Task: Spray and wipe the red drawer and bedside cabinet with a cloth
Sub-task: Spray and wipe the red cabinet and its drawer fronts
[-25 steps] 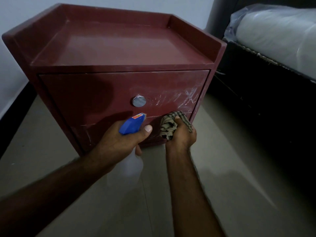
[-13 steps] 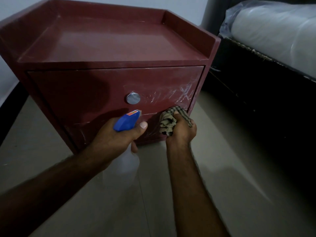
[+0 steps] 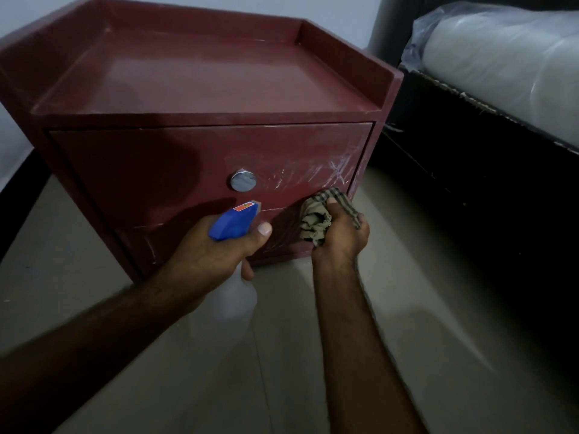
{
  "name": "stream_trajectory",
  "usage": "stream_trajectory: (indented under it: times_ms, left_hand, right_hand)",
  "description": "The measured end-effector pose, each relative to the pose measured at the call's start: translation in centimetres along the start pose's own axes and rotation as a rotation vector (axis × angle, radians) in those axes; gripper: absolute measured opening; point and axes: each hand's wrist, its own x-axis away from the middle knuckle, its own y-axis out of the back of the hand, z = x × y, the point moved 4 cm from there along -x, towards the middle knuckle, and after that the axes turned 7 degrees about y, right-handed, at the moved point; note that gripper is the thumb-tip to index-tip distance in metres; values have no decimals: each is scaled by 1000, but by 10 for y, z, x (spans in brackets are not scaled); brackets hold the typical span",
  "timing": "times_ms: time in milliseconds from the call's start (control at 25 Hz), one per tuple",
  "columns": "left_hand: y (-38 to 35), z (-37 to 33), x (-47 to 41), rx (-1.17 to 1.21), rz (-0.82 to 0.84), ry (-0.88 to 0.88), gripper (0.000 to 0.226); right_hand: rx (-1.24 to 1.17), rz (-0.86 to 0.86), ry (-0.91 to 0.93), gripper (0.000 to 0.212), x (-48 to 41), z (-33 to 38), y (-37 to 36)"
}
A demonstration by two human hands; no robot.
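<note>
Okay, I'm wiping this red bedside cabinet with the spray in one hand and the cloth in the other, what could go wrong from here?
1. The spray bottle nozzle points at the drawer front near the right hand, so a squeeze might wet that hand rather than the wood.
2. The cloth is bunched small, so it may only smear the white streaks.
3. The left hand grips the bottle by its head; it could slip.

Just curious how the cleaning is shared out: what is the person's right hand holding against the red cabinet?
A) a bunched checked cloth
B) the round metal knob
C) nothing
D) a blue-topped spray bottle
A: the right hand grips a bunched checked cloth at the cabinet's lower front, while the left hand holds the spray bottle.
</note>
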Motion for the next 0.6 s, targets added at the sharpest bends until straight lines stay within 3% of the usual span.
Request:
stream_trajectory:
  times_ms: [160,280,480,600]
  left_hand:
    - [-3,1,0,-9,-5,1,71]
    - [-3,0,0,-6,-3,-3,67]
    - [-4,4,-4,26,12,6,63]
    - [-6,3,-3,19,12,0,58]
  right_hand:
    - [34,1,-12,68,-6,2,4]
    - [74,-7,-72,61,-10,0,7]
    - [17,8,-10,69,-15,10,5]
    - [77,-19,-65,60,-18,5,9]
